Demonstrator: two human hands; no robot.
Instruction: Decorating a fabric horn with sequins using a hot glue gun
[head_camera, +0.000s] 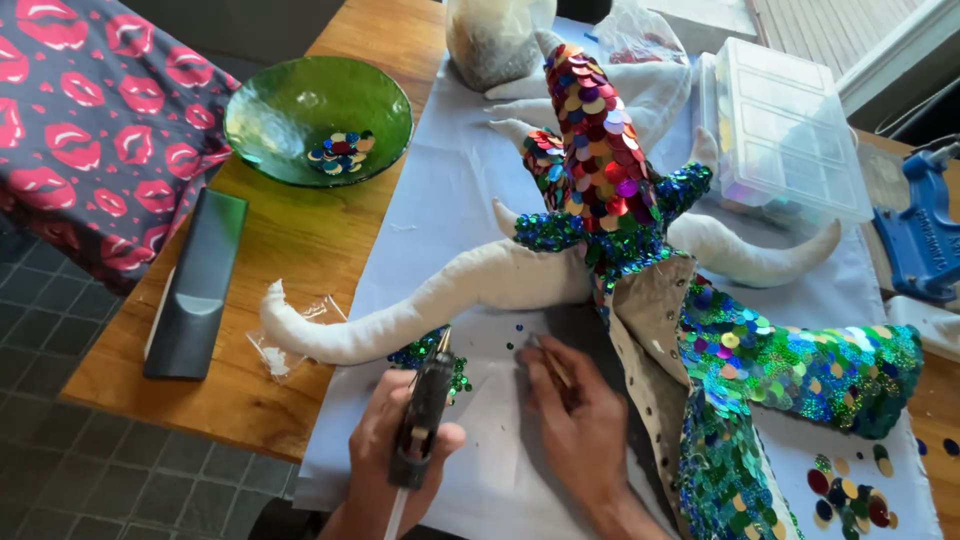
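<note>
My left hand (385, 455) grips a black glue gun (424, 410), its nozzle pointing up toward a white stuffed arm (440, 293) of a fabric figure. My right hand (578, 420) rests on the pale paper sheet (440, 190), holding a thin stick against it near a few loose sequins (512, 338). The figure (600, 170) is partly covered in multicoloured and green-blue sequins; its sequinned lower part (790, 370) stretches to the right. A patch of green sequins (425, 350) lies under the white arm, beside the gun tip.
A green glass bowl (300, 95) with some sequins stands on the wooden table (290, 250). A dark flat case (195, 285) lies at the left edge. A clear plastic compartment box (780, 130), a blue tool (925, 235) and a sequin pile (850, 495) are at right. Bags stand behind.
</note>
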